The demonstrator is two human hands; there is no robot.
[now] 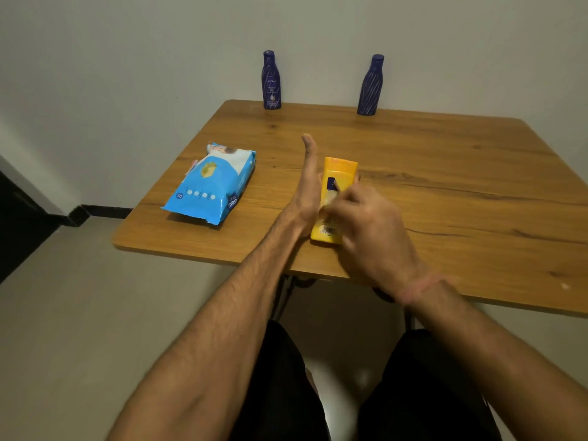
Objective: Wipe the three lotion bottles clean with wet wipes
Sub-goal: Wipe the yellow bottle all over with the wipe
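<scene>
A yellow lotion bottle (339,173) lies flat near the table's front edge, cap end towards me. My left hand (308,183) stands edge-on against its left side, fingers straight and together. My right hand (366,224) is blurred and lies over the bottle's near half with bent fingers on the label. A pale patch shows under those fingertips; whether it is a wipe or the label I cannot tell. Two dark blue lotion bottles stand upright at the far edge by the wall, one on the left (271,81) and one on the right (370,85). A blue pack of wet wipes (211,183) lies left of my hands.
The wooden table (461,192) stands against a pale wall. Its front edge runs just below my wrists. My dark-clad legs and a chair seat (340,396) are under it. Floor and a dark skirting (95,211) lie to the left.
</scene>
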